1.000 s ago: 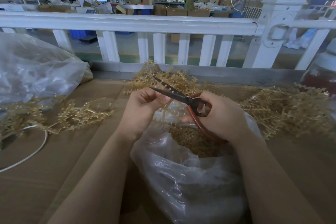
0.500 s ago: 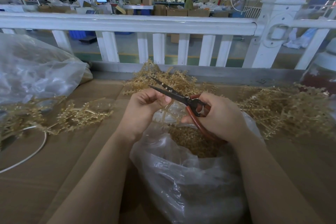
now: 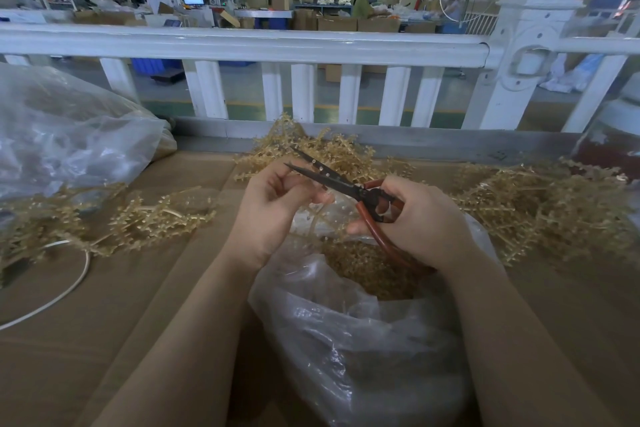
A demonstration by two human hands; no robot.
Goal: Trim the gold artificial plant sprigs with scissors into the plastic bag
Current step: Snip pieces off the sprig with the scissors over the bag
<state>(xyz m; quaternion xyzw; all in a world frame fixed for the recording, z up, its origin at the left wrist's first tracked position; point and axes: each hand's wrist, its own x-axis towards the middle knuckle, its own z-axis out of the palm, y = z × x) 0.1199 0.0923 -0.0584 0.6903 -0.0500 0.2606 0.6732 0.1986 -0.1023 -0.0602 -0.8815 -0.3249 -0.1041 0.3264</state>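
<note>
My right hand (image 3: pixel 419 222) grips red-handled scissors (image 3: pixel 349 187), whose dark blades are parted and point up-left. My left hand (image 3: pixel 273 208) pinches a thin gold sprig (image 3: pixel 317 218) whose stems hang down between both hands, right under the blades. Both hands hover over the open mouth of a clear plastic bag (image 3: pixel 363 340) that holds a heap of gold trimmings (image 3: pixel 363 267). Piles of untrimmed gold sprigs lie behind the hands (image 3: pixel 322 149), at the right (image 3: pixel 540 204) and at the left (image 3: pixel 149 218).
The work surface is brown cardboard (image 3: pixel 104 322). A second clear bag (image 3: pixel 62 135) bulges at the far left. A white cable (image 3: pixel 69 284) curves along the left side. A white railing (image 3: pixel 277 45) bounds the far edge, with a workshop and people beyond.
The scissor blades have opened slightly and the left hand's fingers have shifted on the sprig. Both hands stay in nearly the same place over the bag.
</note>
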